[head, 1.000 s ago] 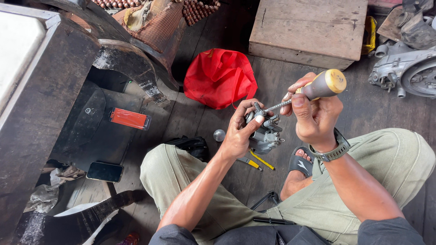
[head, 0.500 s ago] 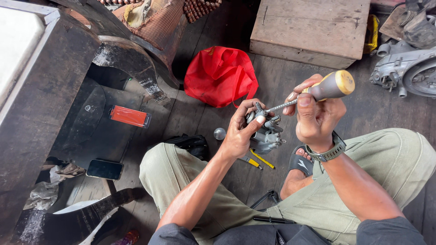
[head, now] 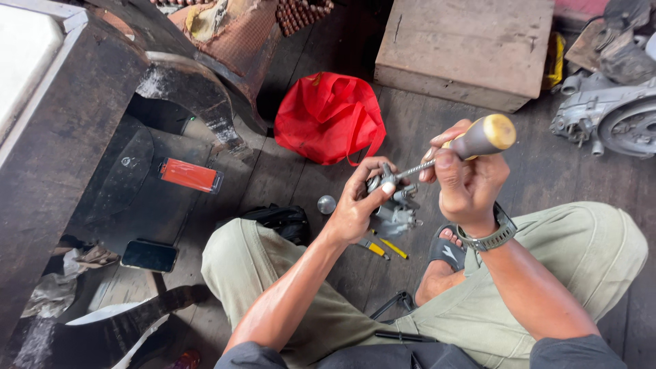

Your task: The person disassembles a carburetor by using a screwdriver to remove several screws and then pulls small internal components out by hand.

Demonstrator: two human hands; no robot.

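Note:
I sit cross-legged on a dark wooden floor. My left hand (head: 359,201) grips a small grey metal engine part (head: 395,212), like a carburettor, held above my knees. My right hand (head: 465,174) is closed around a screwdriver (head: 478,139) with a yellow and grey handle. Its thin metal shaft points left and down, with the tip at the top of the metal part beside my left thumb. A metal-band watch sits on my right wrist.
A red bag (head: 329,117) lies ahead, a wooden box (head: 465,48) beyond it, a grey engine casing (head: 605,116) at right. On the floor lie a small silver ball-like piece (head: 326,203), yellow-handled tools (head: 383,247), a black cloth (head: 277,220), a phone (head: 149,255) and a red lamp cover (head: 190,175).
Both hands keep the same hold. The screwdriver handle has shifted slightly in my right hand, while the metal part stays in place.

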